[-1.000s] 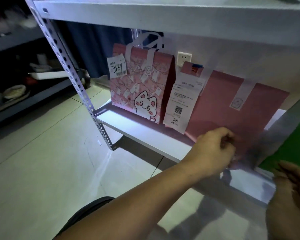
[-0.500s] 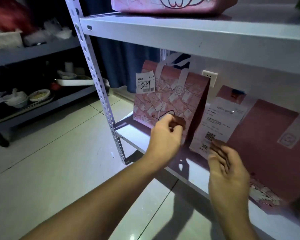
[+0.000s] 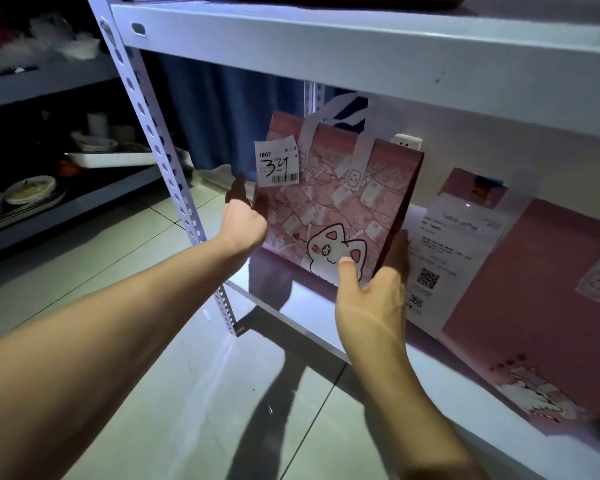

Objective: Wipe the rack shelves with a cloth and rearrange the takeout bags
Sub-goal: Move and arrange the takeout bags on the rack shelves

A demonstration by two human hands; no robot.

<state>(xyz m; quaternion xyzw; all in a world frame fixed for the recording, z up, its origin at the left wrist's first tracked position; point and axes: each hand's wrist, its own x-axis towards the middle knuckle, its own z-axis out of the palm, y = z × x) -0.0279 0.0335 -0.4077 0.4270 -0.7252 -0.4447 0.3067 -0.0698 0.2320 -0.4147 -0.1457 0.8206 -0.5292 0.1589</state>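
Both hands hold the cat-print bag (image 3: pixel 340 202) upright on the lower shelf (image 3: pixel 312 306): my left hand (image 3: pixel 245 221) grips its left edge, my right hand (image 3: pixel 371 289) pinches its right corner. I should lift it evenly, so the label (image 3: pixel 277 164) stays on.

Dim room: tiled floor (image 3: pixel 84 289), blue curtain (image 3: pixel 222 116), wall socket (image 3: pixel 407 142).

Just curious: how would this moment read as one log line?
step: move bag | left hand: holds cat bag | right hand: holds it | shelf: below
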